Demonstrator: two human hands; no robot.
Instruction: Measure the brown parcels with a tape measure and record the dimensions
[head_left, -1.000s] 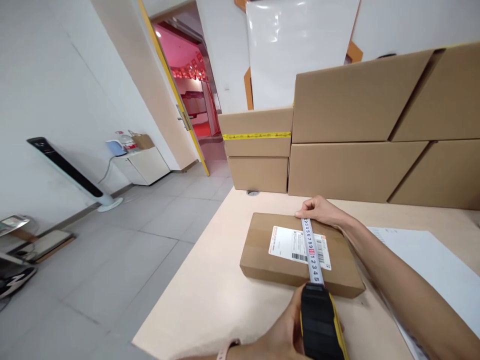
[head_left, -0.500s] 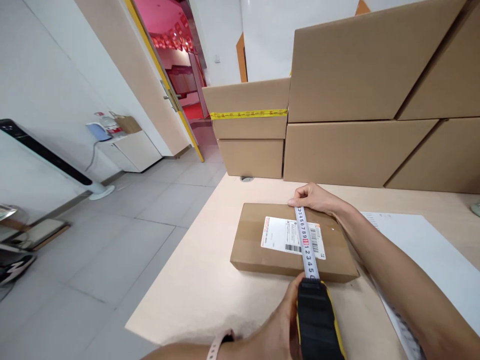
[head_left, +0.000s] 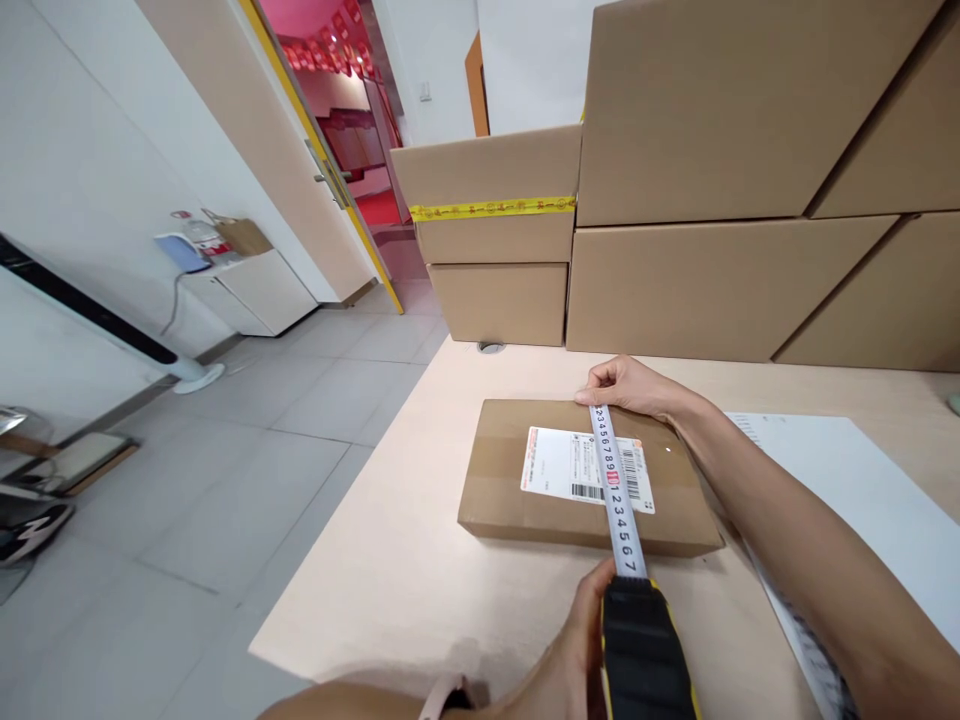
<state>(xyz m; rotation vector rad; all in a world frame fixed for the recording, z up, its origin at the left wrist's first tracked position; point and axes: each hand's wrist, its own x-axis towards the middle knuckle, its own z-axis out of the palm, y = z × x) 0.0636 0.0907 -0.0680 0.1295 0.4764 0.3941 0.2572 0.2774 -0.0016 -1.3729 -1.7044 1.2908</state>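
A flat box (head_left: pixel 517 480) lies on the worktop (head_left: pixel 405 600), just above the middle of the view, with its white label (head_left: pixel 551 465) facing up. A tape (head_left: pixel 616 490) runs across the box from 12 to 6 o'clock, lying flat over the right part of the label, its printed numbers facing up.

The right hand (head_left: pixel 631 386) sits at the box's 12 o'clock edge with its fingers closed on the end of the tape, pressing it to that edge. Its forearm comes in from 4 o'clock. The left hand (head_left: pixel 574 650) is at 6 o'clock, just off the near edge of the box. It is wrapped round the black and yellow case (head_left: pixel 646 650), from which the tape comes out. The hands are well apart, with the box between them.

At 3 o'clock from the box a white sheet (head_left: pixel 847 490) lies on the worktop, partly under the right forearm. Stacked cartons (head_left: pixel 697 280) line the far side of the worktop from 12 to 2 o'clock, one of them with a yellow strip (head_left: pixel 491 209). At 9 o'clock is a tiled floor (head_left: pixel 225 480), and at 10 o'clock a low white cabinet (head_left: pixel 262 290) beside an open door (head_left: pixel 300 170).
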